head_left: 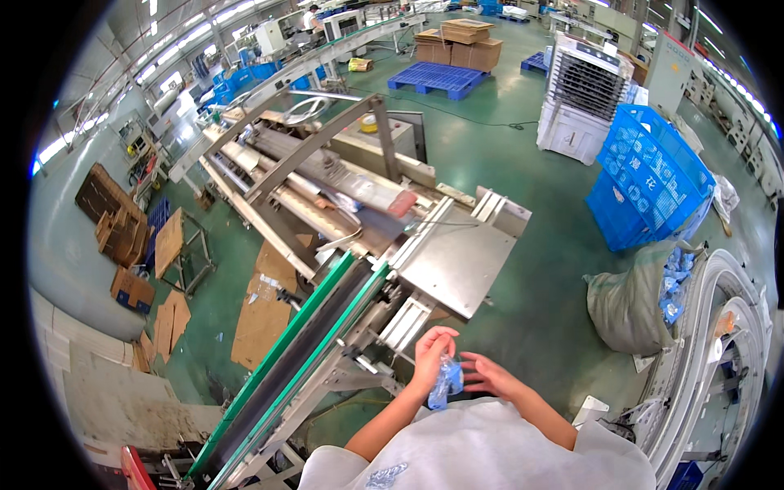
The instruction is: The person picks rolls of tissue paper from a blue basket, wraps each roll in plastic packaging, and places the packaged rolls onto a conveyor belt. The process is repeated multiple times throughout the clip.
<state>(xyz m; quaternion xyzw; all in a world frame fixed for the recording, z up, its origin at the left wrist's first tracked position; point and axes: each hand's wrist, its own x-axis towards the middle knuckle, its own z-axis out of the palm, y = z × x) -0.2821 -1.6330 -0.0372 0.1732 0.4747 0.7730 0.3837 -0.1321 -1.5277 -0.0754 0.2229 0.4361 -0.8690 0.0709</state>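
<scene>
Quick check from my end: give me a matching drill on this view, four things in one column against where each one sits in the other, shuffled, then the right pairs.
Things:
1. small blue packet
2. blue crates
3. grey sack
4. conveyor belt

Places:
A. on the green floor, right of the hands
B. held in the left hand, with the right hand beside it
C. stacked and tilted, beyond the sack
D. running between green rails, left of the hands

Pairs: 1-B, 2-C, 3-A, 4-D

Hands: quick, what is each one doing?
Left hand: closed on a small blue packet.
Right hand: open, fingers beside the packet.
</scene>
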